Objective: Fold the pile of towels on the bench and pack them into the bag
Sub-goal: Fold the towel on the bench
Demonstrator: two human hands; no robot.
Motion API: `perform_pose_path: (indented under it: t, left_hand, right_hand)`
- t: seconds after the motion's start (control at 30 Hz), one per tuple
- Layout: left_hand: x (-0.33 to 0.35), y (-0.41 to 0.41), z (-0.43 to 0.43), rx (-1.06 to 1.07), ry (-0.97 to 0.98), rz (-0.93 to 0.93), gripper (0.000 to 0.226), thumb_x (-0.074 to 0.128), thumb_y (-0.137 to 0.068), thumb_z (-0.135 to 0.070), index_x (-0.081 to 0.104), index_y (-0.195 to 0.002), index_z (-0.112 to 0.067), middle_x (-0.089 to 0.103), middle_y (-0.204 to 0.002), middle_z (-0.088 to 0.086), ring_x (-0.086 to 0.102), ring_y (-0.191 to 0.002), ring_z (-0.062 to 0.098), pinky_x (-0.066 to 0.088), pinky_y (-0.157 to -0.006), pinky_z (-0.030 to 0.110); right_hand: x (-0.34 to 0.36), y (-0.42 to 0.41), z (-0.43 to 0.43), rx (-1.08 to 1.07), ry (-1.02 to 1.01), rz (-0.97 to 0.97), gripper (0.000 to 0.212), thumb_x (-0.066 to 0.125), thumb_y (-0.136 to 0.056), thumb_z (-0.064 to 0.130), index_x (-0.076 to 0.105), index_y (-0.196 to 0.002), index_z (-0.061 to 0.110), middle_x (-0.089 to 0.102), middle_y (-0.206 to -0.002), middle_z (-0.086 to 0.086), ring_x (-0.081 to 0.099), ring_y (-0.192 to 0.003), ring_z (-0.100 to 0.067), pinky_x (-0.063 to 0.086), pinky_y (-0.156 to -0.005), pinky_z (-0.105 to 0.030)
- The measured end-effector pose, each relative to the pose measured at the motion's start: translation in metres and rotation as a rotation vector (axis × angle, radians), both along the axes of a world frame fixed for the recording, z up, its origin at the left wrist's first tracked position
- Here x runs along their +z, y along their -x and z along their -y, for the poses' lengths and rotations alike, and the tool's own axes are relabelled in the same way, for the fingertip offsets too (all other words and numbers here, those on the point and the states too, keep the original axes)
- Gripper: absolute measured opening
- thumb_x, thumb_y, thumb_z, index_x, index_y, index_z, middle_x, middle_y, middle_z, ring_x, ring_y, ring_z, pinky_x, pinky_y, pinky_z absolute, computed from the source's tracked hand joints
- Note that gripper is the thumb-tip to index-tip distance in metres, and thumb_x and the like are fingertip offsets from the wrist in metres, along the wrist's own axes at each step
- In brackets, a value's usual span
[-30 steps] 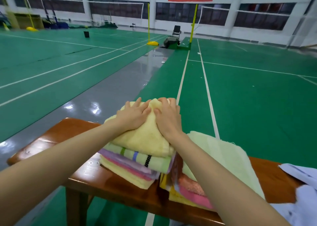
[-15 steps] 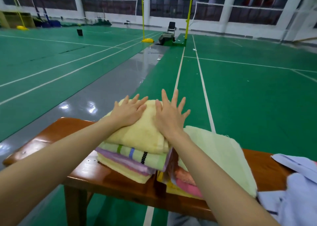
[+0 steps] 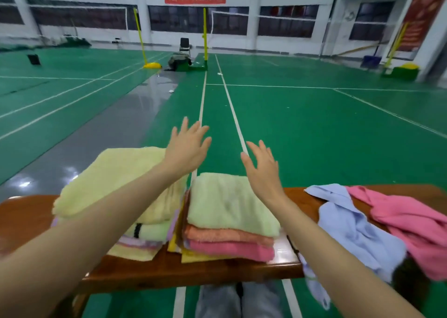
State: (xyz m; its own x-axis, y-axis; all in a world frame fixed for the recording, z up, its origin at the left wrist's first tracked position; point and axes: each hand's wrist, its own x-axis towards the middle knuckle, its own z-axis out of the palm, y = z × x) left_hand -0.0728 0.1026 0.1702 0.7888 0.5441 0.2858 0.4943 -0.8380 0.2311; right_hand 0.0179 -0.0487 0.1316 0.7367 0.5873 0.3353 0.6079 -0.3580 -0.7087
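Neither grip holds anything: the left hand (image 3: 186, 146) is lifted with fingers straight and spread, clear of the cloth, and the right hand (image 3: 263, 170) is lifted likewise, palm turned inward. On the glossy brown wooden tabletop (image 3: 24, 216), starting from the left, a folded pale yellow terry towel (image 3: 113, 180) tops one stack, with a striped light green towel (image 3: 150, 230) and lilac and yellow layers under it. Just beside it on the right, a second stack carries a folded pale green terry towel (image 3: 227, 201) over an orange folded towel (image 3: 225, 235) and a pink folded towel (image 3: 229, 250). Further right lie a crumpled light blue cloth (image 3: 350, 230) and a rumpled pink towel (image 3: 406, 221), neither yet folded. No bag is plainly in view. These towels look soft, light and limp, so a stack would likely sag or slide apart if pinched at one edge. It is better to slip flat hands under the bottom layer at both ends. The loose ones are best taken by two corners.
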Motion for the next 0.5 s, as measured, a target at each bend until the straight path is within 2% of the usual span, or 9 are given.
perform_pose_path:
  t: [0.1,0.17,0.2,0.27,0.3,0.33,0.37,0.4,0.5]
  left_hand:
    - [-0.004,-0.041,0.09,-0.318,0.045,0.016,0.04,0.04,-0.099,-0.026,0.048,-0.134,-0.01,0.038,-0.146,0.01,0.02,-0.141,0.026,0.018,-0.112,0.036]
    - [-0.005,-0.044,0.138,-0.483,0.077,-0.048,0.03,0.048,-0.094,-0.023,0.063,-0.115,-0.009,0.052,-0.13,0.013,0.04,-0.127,0.026,0.033,-0.1,0.035]
    - [-0.066,-0.095,0.16,-0.595,0.142,-0.031,0.023,0.052,-0.089,-0.023,0.068,-0.099,-0.011,0.059,-0.117,0.012,0.05,-0.113,0.026,0.041,-0.087,0.035]
    - [-0.238,-0.23,0.151,-0.626,0.405,-0.406,0.02,0.063,-0.073,-0.039,0.065,-0.08,-0.021,0.063,-0.104,0.002,0.058,-0.083,0.017,0.047,-0.062,0.028]
    - [-0.301,-0.273,0.161,-0.755,0.468,-0.532,0.039,0.068,-0.064,-0.055,0.065,-0.091,-0.028,0.058,-0.119,-0.001,0.056,-0.083,0.017,0.051,-0.066,0.026]
    - [-0.333,-0.289,0.172,-0.857,0.701,-0.601,0.07,0.069,-0.056,-0.069,0.058,-0.114,-0.031,0.044,-0.133,-0.005,0.053,-0.091,0.019,0.054,-0.082,0.037]
    - [-0.337,-0.278,0.179,-0.864,0.728,-0.56,0.087,0.067,-0.056,-0.073,0.044,-0.129,-0.031,0.036,-0.133,-0.008,0.049,-0.099,0.017,0.048,-0.094,0.043]
    - [-0.286,-0.237,0.197,-0.728,0.771,-0.354,0.092,0.069,-0.061,-0.066,0.034,-0.136,-0.027,0.035,-0.129,-0.007,0.045,-0.107,0.017,0.043,-0.099,0.042]
    - [-0.119,-0.092,0.247,-0.624,0.324,-0.571,0.086,0.074,-0.075,-0.037,0.023,-0.143,-0.024,0.031,-0.14,0.008,0.037,-0.126,0.032,0.038,-0.1,0.044]
  right_hand:
    - [-0.022,-0.037,0.07,-0.193,-0.091,0.062,0.037,0.048,-0.095,0.024,0.054,-0.127,0.008,0.036,-0.148,-0.015,0.028,-0.139,-0.026,0.023,-0.112,-0.046]
    - [-0.04,-0.06,0.117,-0.32,-0.017,0.044,0.035,0.049,-0.092,0.027,0.062,-0.115,0.006,0.046,-0.139,-0.017,0.036,-0.133,-0.029,0.03,-0.108,-0.045]
    - [-0.051,-0.071,0.139,-0.361,0.047,0.036,0.04,0.045,-0.089,0.035,0.064,-0.109,0.006,0.052,-0.132,-0.018,0.042,-0.127,-0.032,0.033,-0.105,-0.045]
    - [-0.074,-0.089,0.175,-0.431,0.142,0.037,0.053,0.034,-0.082,0.047,0.067,-0.097,0.009,0.058,-0.118,-0.016,0.052,-0.108,-0.037,0.041,-0.092,-0.046]
    - [-0.085,-0.095,0.19,-0.475,0.185,0.017,0.049,0.033,-0.085,0.045,0.066,-0.093,0.01,0.059,-0.112,-0.016,0.054,-0.102,-0.038,0.043,-0.087,-0.045]
    - [-0.094,-0.101,0.203,-0.508,0.242,0.008,0.046,0.034,-0.089,0.042,0.065,-0.092,0.01,0.059,-0.109,-0.017,0.055,-0.099,-0.038,0.042,-0.084,-0.044]
    - [-0.107,-0.105,0.212,-0.542,0.309,-0.013,0.049,0.029,-0.091,0.044,0.065,-0.096,0.01,0.059,-0.111,-0.018,0.055,-0.101,-0.037,0.041,-0.085,-0.044]
    - [-0.118,-0.109,0.218,-0.551,0.386,-0.027,0.059,0.021,-0.091,0.05,0.063,-0.105,0.011,0.058,-0.118,-0.018,0.053,-0.107,-0.036,0.04,-0.09,-0.044]
    - [-0.148,-0.111,0.225,-0.558,0.577,-0.251,0.089,-0.006,-0.081,0.072,0.037,-0.139,0.021,0.036,-0.147,-0.007,0.03,-0.136,-0.029,0.024,-0.109,-0.042]
